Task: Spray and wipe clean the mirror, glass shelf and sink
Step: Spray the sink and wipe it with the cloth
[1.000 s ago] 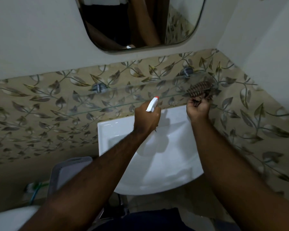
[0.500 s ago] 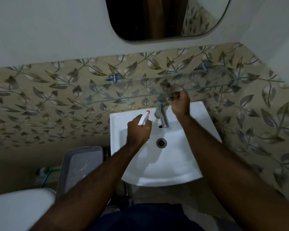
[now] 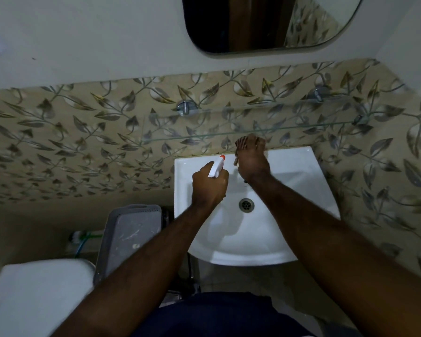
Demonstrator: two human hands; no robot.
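Left hand (image 3: 208,184) curled round spray bottle (image 3: 216,166), orange nozzle toward wall, over sink (image 3: 301,181) left half. Right hand (image 3: 252,161) gripping brown ribbed cloth (image 3: 241,143) above sink back rim, just by glass shelf (image 3: 301,117) front edge. Mirror (image 3: 253,20) on wall above

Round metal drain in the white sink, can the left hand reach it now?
Probably yes: the left hand hovers beside the round metal drain with nothing between, though it grips a white spray bottle.
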